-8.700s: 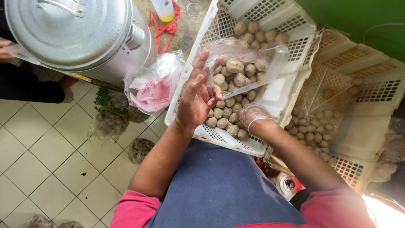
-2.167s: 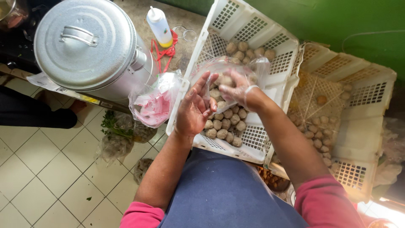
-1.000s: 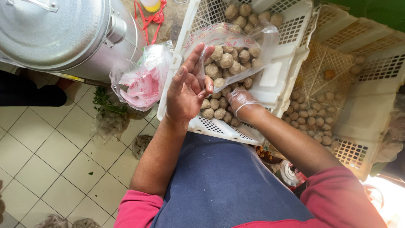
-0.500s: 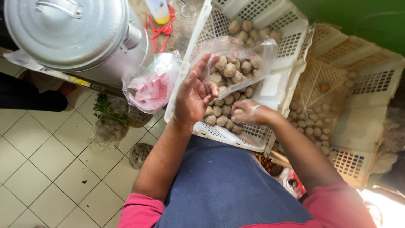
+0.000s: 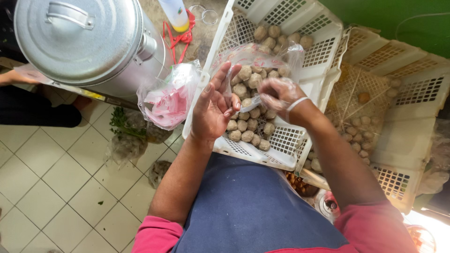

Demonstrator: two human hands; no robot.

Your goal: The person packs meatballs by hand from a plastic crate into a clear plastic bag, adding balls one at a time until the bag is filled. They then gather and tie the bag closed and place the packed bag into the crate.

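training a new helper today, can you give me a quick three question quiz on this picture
1. True or false: the right hand wears a thin clear glove.
2. What does the left hand hold open above the white crate? A) a clear plastic bag B) a metal lid C) a squeeze bottle
3. Fill in: the big metal pot has its ___ on.

Key
1. True. A thin clear film covers the hand, tied off at the wrist.
2. A. The clear plastic bag already holds some of the meatballs, and the right hand is at its mouth.
3. Lid.
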